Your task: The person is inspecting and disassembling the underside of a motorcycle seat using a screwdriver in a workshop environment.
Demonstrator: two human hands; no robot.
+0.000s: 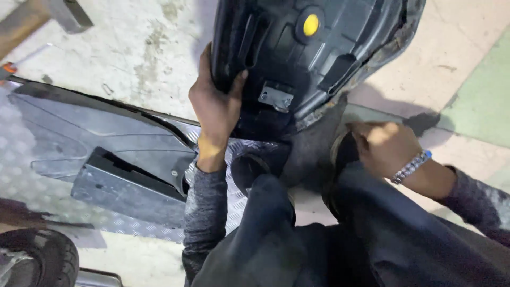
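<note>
Slipping is the main risk as I judge it: the left hand grips only the edge of the upturned black seat base, fingers curled over the rim and thumb pressed on the inner face, so the smooth moulded plastic could twist out and drop onto the concrete floor. The seat base stands propped against the person's knees, tilted away from the camera. The right hand is closed around the frayed cover edge at the lower rim, pinching it; a hard pull there might tear the worn fabric or scrape knuckles on the small metal bracket bolted nearby.

Ribs and recesses shape the hard, glossy shell, with a round yellow plug set near its top. To the left lies a grey plastic body panel, long and angular, resting on a sheet of ridged metal plate. A rubber tyre shows at the lower left corner. A beaded bracelet circles the right wrist
</note>
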